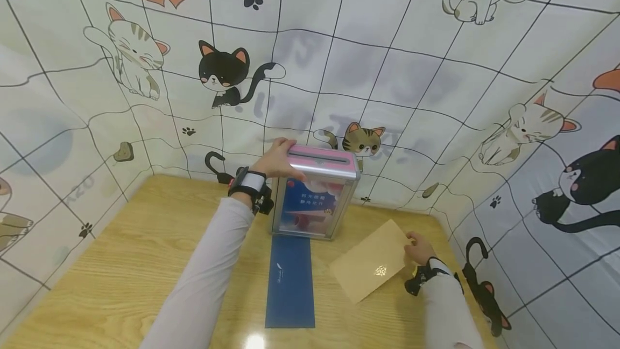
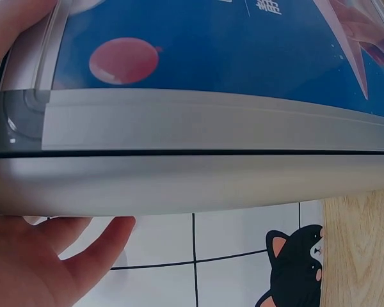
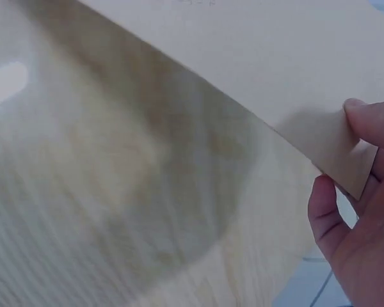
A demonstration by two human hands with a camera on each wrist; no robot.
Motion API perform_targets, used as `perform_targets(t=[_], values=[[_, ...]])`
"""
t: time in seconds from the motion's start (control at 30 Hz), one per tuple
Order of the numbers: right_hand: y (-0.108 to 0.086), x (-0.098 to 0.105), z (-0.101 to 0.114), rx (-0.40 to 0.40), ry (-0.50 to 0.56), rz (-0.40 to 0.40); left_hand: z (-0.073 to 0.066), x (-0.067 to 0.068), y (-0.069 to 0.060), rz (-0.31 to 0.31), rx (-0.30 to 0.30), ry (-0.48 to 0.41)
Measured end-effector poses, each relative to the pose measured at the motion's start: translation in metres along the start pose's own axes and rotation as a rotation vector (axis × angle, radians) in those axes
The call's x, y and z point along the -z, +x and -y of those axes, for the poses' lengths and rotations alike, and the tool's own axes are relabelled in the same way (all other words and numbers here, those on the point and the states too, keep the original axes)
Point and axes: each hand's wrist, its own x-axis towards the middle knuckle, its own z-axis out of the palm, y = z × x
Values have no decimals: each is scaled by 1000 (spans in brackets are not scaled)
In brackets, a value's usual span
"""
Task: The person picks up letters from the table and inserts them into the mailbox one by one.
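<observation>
A slotted box [image 1: 317, 198] with a pink top, silver frame and clear front stands upright at the back of the table. My left hand [image 1: 278, 159] grips its upper left corner; the left wrist view shows the fingers [image 2: 105, 246] behind the silver edge and part of the hand at the front. On the right, my right hand [image 1: 419, 248] pinches one corner of a tan paper sheet [image 1: 370, 260] with a shiny gold print. The right wrist view shows the thumb [image 3: 374, 121] on top of the sheet's corner. Whether the sheet is a card or an envelope, I cannot tell.
A long blue paper piece [image 1: 290, 284] with a small white feather mark lies on the wooden table [image 1: 145, 246], its far end against the box's base. Cat-patterned cloth [image 1: 310, 69] hangs behind the table and along both sides.
</observation>
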Motion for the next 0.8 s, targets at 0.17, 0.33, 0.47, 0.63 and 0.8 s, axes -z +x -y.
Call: perform_targets(t=[0.17, 0.33, 0.47, 0.63, 0.8], values=[[-7, 41, 40, -118, 178, -32, 2, 1, 0, -7, 2, 0], [-23, 78, 128, -221, 313, -84, 2, 1, 1, -7, 5, 9], [-38, 104, 193, -356, 238, -121, 3, 0, 2, -4, 8, 17], [-44, 121, 220, -440, 214, -197, 4, -2, 3, -6, 4, 21], [-44, 134, 217, -477, 300, -327, 6, -3, 5, -7, 1, 19]])
